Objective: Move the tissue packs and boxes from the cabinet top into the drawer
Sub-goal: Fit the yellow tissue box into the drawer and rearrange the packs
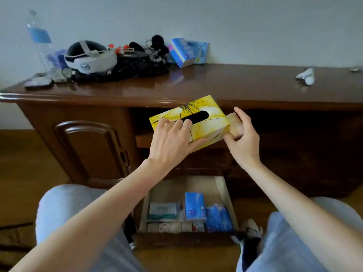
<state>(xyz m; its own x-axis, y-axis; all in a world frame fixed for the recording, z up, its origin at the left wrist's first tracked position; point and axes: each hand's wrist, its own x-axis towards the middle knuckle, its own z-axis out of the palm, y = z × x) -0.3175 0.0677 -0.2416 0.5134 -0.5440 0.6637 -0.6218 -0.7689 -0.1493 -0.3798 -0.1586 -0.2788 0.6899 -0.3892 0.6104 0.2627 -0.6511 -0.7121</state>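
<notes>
Nearest, between the person's knees, the drawer (222,185) stands pulled out. Its front half already holds tissue packs (195,207), blue ones upright at the middle and right, a pale flat pack to the left, and a row of small items along the front wall. The back half looks bare, and that seems the best place for what comes next.

Above it, both hands hold the yellow tissue box (198,122) in the air, in front of the cabinet's edge and tilted, its right end higher and farther away. The left hand (170,142) lies spread over the top near the dark slot, thumb under the near edge. The right hand (243,134) is closed around the right end, where a tan flap or end panel shows; what exactly it pinches I cannot tell.

To do this well, level the box, lower it straight down, and set it flat into the bare back part so the upright packs are not knocked over. Squeezing the cardboard lightly should avoid denting it.

Farther off, on the surface (235,83), blue tissue packs (182,52) lean against the wall and wait their turn, beside a headset (88,57), tangled cables and a water bottle (37,36).
</notes>
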